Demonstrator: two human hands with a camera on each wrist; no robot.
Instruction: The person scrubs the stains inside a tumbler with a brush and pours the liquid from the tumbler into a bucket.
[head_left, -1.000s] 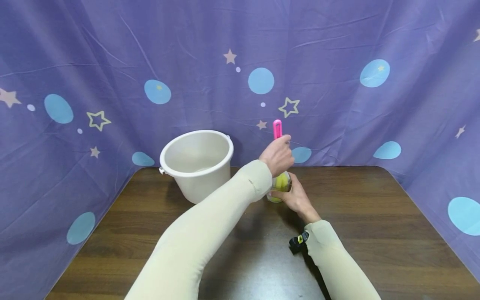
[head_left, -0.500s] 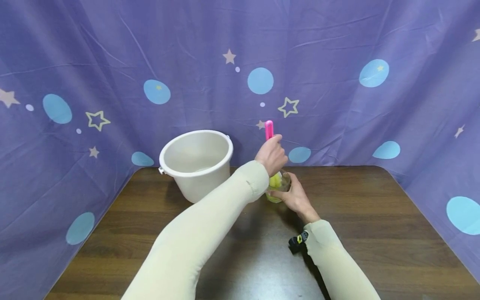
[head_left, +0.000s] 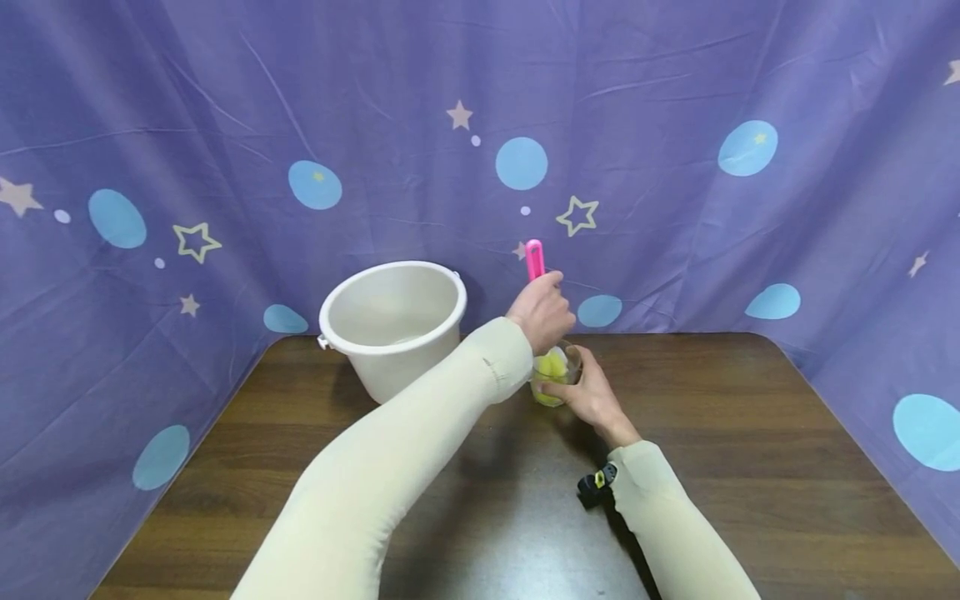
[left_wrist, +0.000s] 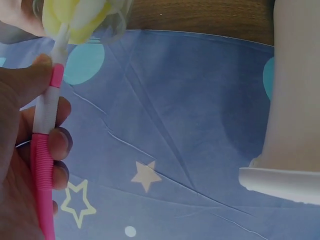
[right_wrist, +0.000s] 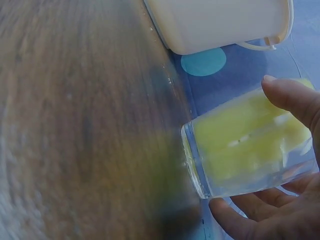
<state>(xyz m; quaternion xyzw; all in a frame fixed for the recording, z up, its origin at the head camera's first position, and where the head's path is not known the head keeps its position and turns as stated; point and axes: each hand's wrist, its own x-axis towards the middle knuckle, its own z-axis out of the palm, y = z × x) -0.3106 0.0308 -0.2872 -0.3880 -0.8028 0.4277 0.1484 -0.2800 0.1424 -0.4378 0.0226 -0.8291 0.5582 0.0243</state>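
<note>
My left hand [head_left: 542, 312] grips the pink and white handle of a sponge cup brush [left_wrist: 42, 160], its thumb along the white shaft in the left wrist view. The yellow and white sponge head [head_left: 552, 363] sits inside a clear drinking glass [right_wrist: 235, 185], filling much of it. My right hand [head_left: 596, 396] holds that glass from the right side, thumb on one side and fingers on the other. The glass stands upright at the table's back part, its base at the tabletop. The handle's pink end rises above my left fist, leaning slightly left.
A white bucket [head_left: 408, 371] stands left of the glass, near the back edge of the brown wooden table [head_left: 712, 433]. My left forearm crosses in front of it. Behind hangs a purple curtain [head_left: 637, 100] with stars and blue dots.
My left hand has shifted a little to the left with the brush, and the handle tilts more to the left. The right hand and glass stay nearly in place.
</note>
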